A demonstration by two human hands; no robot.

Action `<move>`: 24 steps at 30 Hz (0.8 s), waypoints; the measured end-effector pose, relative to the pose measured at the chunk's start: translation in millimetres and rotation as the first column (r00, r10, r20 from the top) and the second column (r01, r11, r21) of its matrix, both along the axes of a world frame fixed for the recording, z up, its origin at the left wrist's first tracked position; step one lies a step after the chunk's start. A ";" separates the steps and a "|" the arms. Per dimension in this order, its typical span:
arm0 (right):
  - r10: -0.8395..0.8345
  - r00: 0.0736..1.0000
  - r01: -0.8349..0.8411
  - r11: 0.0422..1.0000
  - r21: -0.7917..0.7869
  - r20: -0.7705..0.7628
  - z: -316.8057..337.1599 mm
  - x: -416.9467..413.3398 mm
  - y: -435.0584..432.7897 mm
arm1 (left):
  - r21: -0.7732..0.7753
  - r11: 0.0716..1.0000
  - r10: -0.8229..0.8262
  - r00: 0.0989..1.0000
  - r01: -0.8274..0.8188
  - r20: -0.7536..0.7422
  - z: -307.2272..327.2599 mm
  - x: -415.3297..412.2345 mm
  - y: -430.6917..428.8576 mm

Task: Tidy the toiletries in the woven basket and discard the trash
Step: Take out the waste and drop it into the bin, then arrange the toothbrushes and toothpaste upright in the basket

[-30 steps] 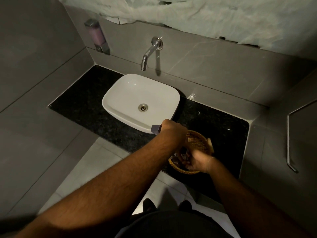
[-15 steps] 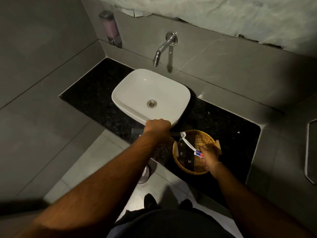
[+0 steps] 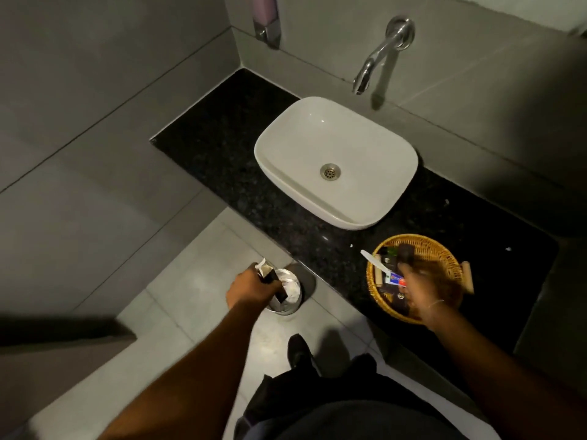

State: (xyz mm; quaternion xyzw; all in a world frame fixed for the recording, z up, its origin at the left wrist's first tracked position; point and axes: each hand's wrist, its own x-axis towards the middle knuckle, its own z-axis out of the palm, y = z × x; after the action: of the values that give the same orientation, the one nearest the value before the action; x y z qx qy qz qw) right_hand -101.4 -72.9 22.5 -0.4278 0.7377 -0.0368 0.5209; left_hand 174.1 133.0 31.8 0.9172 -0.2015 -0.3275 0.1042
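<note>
On the floor, the bin (image 3: 283, 293) holds white paper; the left hand (image 3: 251, 289) grips a dark carton (image 3: 270, 278) over it. At the counter's (image 3: 228, 154) front edge, the basket (image 3: 413, 277) holds packets, the right hand (image 3: 419, 290) inside; its grip is blurred, unclear.

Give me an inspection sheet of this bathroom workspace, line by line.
Surface: black speckled counter, a few pale specks by the basket.
Job's things: woven basket on the counter right of the sink, holding dark sachets, a toothbrush and a small tube; opened dark carton over the metal bin on the floor.
Clutter: white paper already in the bin.
Hands: left hand grips the carton; right hand in the basket, blurred.
Cables: nothing seen.
Surroundings: white sink, wall tap, soap dispenser, grey tiles.
</note>
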 end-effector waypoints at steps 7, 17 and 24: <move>-0.077 0.995 0.065 0.984 -0.165 -0.064 -7.1 5.0 20.5 | -0.039 0.991 0.125 0.990 -0.128 -0.062 -78.0 18.2 6.8; -0.080 0.996 0.084 0.974 -0.213 0.027 8.4 28.6 49.8 | 0.089 0.992 0.104 0.964 -0.084 -0.245 -146.8 47.0 10.6; -0.074 0.997 0.077 0.964 -0.256 0.020 1.1 30.8 43.8 | -0.236 0.957 0.124 0.974 -0.168 -0.192 -117.0 19.0 27.6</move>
State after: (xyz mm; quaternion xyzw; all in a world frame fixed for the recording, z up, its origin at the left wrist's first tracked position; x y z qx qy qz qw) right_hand -70.6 -29.1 23.6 -0.4629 0.7399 -0.1539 0.4632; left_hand 193.1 160.6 -85.2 0.8768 -0.1629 -0.3701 0.2603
